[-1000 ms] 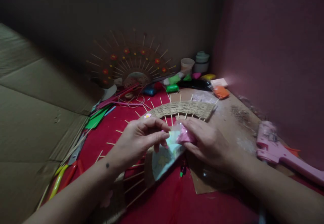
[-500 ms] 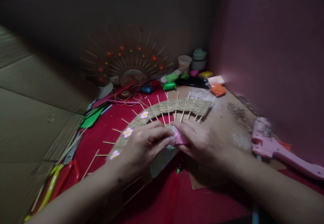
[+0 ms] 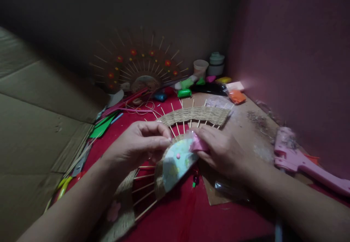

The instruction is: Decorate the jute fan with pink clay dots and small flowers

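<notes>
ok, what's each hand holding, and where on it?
Right hand pinches a pink clay packet at its end. Left hand has fingertips pinched together; what they hold, if anything, is too small to tell.

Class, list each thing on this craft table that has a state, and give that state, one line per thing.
Left hand: fingers pinched together above the fan, grip contents too small to tell.
Right hand: grip shut on pink clay packet.
Woven straw-and-stick fan: flat on red cloth, unfinished.
Pink glue gun: lying on its side, untouched.
Finished flowered fan: upright against wall.
</notes>
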